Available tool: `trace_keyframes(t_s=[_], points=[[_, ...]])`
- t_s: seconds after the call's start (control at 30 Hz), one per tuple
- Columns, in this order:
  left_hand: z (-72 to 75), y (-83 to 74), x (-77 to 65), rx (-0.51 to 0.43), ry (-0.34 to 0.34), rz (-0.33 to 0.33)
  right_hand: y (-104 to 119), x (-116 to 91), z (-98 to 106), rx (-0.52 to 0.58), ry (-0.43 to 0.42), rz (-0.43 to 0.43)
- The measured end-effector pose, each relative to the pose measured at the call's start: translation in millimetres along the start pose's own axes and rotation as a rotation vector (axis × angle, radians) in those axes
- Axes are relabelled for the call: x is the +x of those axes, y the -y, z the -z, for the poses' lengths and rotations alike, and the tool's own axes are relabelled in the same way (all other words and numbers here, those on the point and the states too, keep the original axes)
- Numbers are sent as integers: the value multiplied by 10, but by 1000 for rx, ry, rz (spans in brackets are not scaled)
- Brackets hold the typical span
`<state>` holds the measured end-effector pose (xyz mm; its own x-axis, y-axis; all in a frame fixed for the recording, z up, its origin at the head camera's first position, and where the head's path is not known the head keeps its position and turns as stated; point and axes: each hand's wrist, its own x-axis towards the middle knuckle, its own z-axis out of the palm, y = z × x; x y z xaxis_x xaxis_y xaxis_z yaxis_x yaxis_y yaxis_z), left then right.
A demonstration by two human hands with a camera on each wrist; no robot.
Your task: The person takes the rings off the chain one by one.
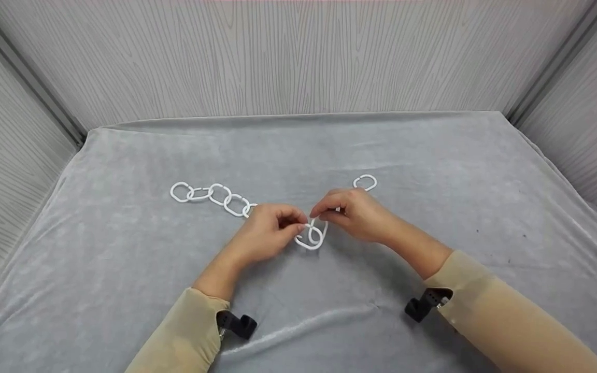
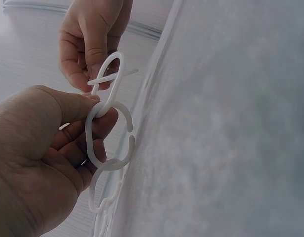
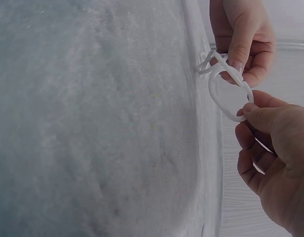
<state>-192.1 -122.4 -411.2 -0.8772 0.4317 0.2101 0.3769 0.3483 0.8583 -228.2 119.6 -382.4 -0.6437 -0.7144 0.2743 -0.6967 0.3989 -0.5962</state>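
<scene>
Pinching the chain (image 1: 227,201) closely in the left hand (image 1: 267,233) and 1 link (image 3: 212,94) in the right hand (image 1: 358,215) above the cloth (image 1: 459,181), apparently had most joining done, leaving that link and, farther back, 1 spare (image 1: 375,181).

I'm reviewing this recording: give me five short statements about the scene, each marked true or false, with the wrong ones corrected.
1. The left hand holds part of a white chain. True.
2. A single white link lies on the grey cloth just beyond the right hand. True.
3. The right hand is empty. False: it pinches a second link between thumb and finger.
4. The chain trails away to the right of the right hand. False: it trails off to the left of the left hand.
5. Both hands wear gloves. False: both are bare.
</scene>
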Motion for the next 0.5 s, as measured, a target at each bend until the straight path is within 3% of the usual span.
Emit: trace_keyframes(t_s=[0.5], points=[[-11,12,0,7,5,-7,-29,-24,-35,-22,-13,12]])
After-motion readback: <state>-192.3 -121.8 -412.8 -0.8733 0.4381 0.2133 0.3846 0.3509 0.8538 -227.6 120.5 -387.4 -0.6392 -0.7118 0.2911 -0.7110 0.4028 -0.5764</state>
